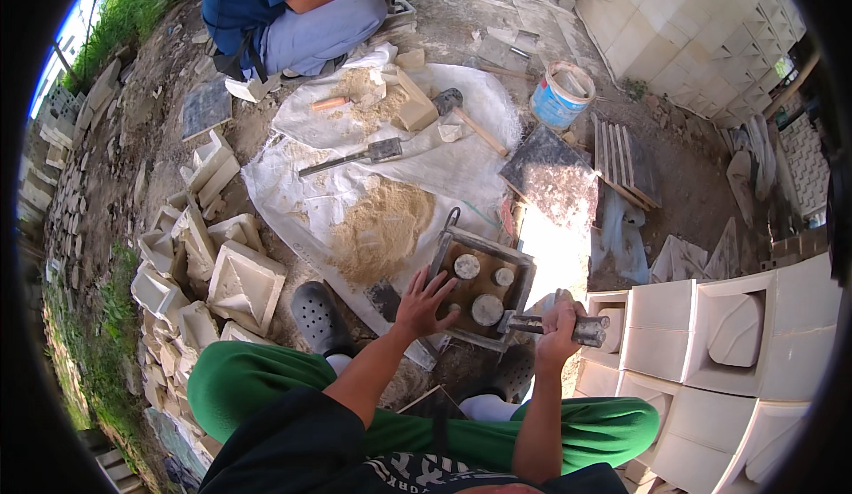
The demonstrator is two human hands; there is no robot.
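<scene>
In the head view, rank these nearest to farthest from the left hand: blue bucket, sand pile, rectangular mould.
1. Rectangular mould: its left side at the left hand.
2. Sand pile: ahead, on white sheeting.
3. Blue bucket: farthest, ahead and right.

Toward eleven o'clock a co-worker (306, 28) in a blue top sits low; green grass (146, 6) grows at ten, beyond a dark square slab (206, 109). A blue-and-white bucket (557, 106) stands near one-thirty, a slatted panel (614, 150) toward two-thirty.
</scene>
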